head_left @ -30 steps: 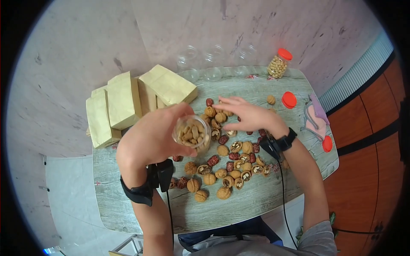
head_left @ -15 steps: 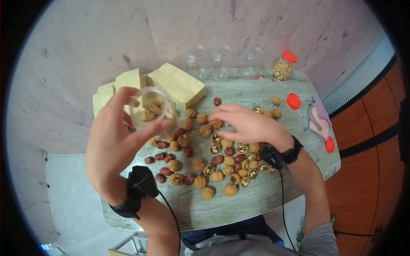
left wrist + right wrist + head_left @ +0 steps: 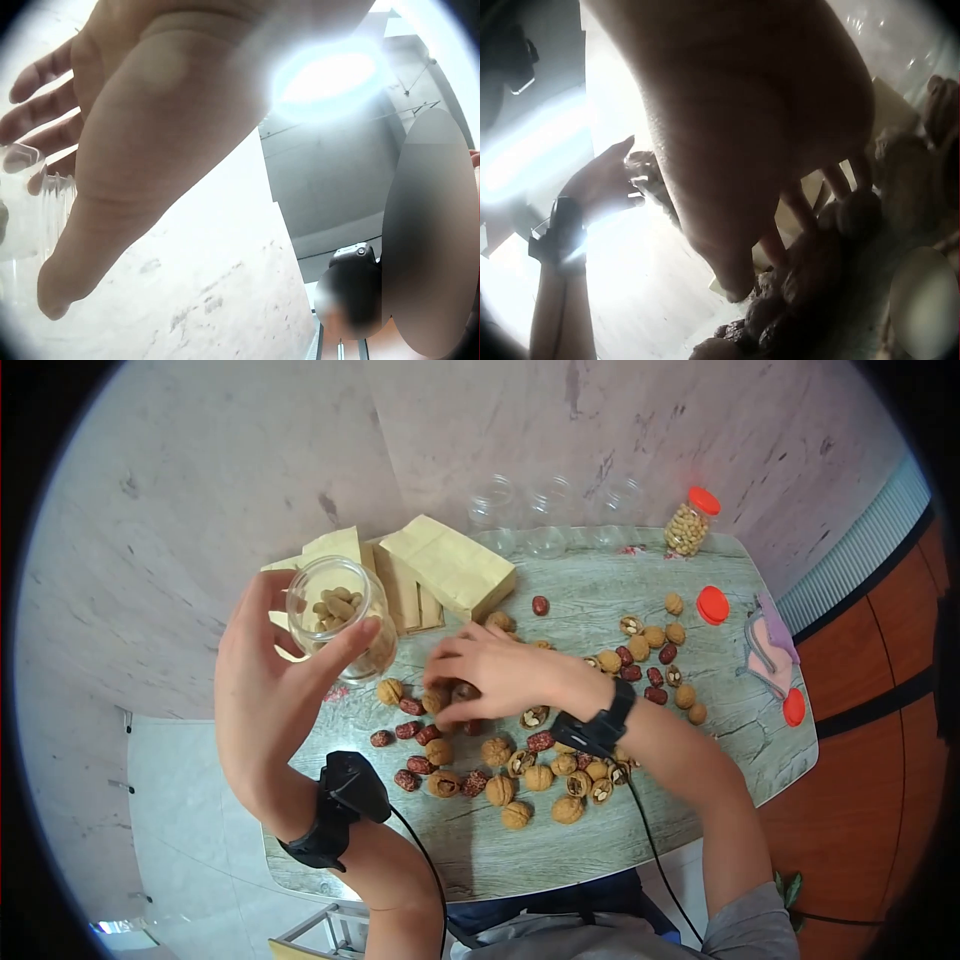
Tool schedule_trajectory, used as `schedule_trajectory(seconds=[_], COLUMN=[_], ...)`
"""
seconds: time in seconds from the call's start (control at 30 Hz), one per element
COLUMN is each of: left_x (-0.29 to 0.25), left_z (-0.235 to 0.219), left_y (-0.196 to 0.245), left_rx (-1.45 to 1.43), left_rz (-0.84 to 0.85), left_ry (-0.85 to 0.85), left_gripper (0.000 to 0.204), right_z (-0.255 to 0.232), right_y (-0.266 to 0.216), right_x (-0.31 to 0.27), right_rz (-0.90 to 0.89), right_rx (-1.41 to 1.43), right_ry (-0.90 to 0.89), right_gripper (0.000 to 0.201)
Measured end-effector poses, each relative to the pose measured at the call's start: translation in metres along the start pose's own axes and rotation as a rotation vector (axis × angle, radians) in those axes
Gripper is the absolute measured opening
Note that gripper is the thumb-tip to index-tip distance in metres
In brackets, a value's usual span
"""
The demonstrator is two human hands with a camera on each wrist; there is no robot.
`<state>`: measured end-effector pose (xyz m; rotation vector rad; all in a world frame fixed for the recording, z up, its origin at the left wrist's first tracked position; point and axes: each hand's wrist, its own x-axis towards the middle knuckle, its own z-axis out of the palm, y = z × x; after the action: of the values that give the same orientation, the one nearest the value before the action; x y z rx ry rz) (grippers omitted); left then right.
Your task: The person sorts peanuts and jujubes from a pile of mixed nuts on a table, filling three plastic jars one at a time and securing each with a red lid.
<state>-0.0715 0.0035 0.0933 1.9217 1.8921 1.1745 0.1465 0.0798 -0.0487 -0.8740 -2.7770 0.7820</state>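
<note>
Change: L hand w/ jar lifted up and out to the left vs 1.0 s ago, when it sat over the nut pile; R hand pulled in from the far side of the pile to its near-left part.
Left hand (image 3: 265, 695): raised off the worktop, fingers and thumb wrapped round the clear jar (image 3: 340, 618); thumb across the near wall.
Jar: held upright to slightly tilted, mouth open, part filled w/ peanuts (image 3: 335, 607); it hangs over the left worktop edge, in front of the paper bags.
Right hand (image 3: 490, 675): palm down on the pile, fingers curled in, closing on a dark piece, prob. a red date (image 3: 462, 691); head view hides the tips, wrist view too dark to confirm a full pinch.
Key relation: jar mouth lies up and left of the R fingers, near; R hand is the nearer one to the loose nuts.
Around: walnuts (image 3: 500, 790), whole and cracked, mixed w/ red dates across the worktop (image 3: 600, 585); kraft paper bags (image 3: 455, 565) behind; empty clear jars (image 3: 545, 510) at the back edge; peanut jar w/ red lid (image 3: 692, 520) back right; loose red lid (image 3: 712, 605).
In the way: nothing solid betw. R hand and jar, only low nuts beneath.
</note>
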Motion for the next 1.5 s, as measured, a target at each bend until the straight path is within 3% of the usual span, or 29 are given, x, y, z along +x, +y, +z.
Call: schedule_trajectory(seconds=[0.13, 0.2, 0.33, 0.4, 0.47, 0.5, 0.57, 0.6, 0.67, 0.77, 0.83, 0.9, 1.1, 1.2, 1.5], left_x=[0.002, 0.002, 0.002, 0.003, 0.002, 0.002, 0.002, 0.002, 0.002, 0.004, 0.005, 0.004, 0.004, 0.004, 0.004], left_z=[0.001, 0.002, 0.004, 0.006, 0.007, 0.008, 0.013, 0.014, 0.013, 0.015, 0.017, 0.016, 0.022, 0.023, 0.026], left_y=[-0.002, -0.005, -0.003, -0.005, -0.001, 0.001, -0.001, -0.001, 0.003, 0.001, 0.001, 0.004, 0.003, 0.005, 0.007], left_rx=[-0.034, -0.045, -0.079, -0.096, -0.102, -0.093, -0.080, -0.053, -0.034, 0.010, 0.030, 0.065, 0.015, 0.026, 0.012], left_rz=[-0.001, 0.041, 0.051, 0.063, 0.073, 0.074, 0.099, 0.116, 0.104, 0.111, 0.140, 0.094, 0.140, 0.134, 0.121], left_ry=[-0.025, -0.034, -0.061, -0.086, -0.092, -0.093, -0.083, -0.065, -0.084, -0.099, -0.099, -0.126, -0.131, -0.130, -0.184], left_gripper=[0.060, 0.062, 0.064, 0.064, 0.064, 0.064, 0.063, 0.063, 0.063, 0.064, 0.064, 0.065, 0.067, 0.067, 0.068], right_z=[-0.009, -0.034, -0.079, -0.091, -0.098, -0.096, -0.086, -0.081, -0.079, -0.074, -0.065, -0.063, -0.049, -0.052, -0.046], right_y=[0.006, 0.011, 0.042, 0.089, 0.129, 0.151, 0.193, 0.208, 0.217, 0.215, 0.206, 0.189, 0.166, 0.152, 0.157], right_x=[-0.045, -0.075, -0.150, -0.189, -0.227, -0.242, -0.270, -0.281, -0.291, -0.295, -0.293, -0.290, -0.283, -0.275, -0.264], right_rz=[-0.143, -0.073, 0.301, 0.435, 0.643, 0.654, 0.900, 0.905, 0.963, 0.950, 0.918, 0.859, 0.804, 0.850, 0.824], right_rx=[0.013, 0.017, -0.104, -0.159, -0.241, -0.252, -0.346, -0.355, -0.180, -0.077, -0.082, -0.286, -0.311, -0.288, -0.363], right_ry=[0.117, 0.188, 0.458, 0.571, 0.576, 0.579, 0.624, 0.630, 0.477, 0.499, 0.530, 0.513, 0.633, 0.565, 0.709], right_gripper=[0.051, 0.048, 0.042, 0.043, 0.051, 0.051, 0.060, 0.060, 0.069, 0.073, 0.068, 0.057, 0.041, 0.037, 0.043])
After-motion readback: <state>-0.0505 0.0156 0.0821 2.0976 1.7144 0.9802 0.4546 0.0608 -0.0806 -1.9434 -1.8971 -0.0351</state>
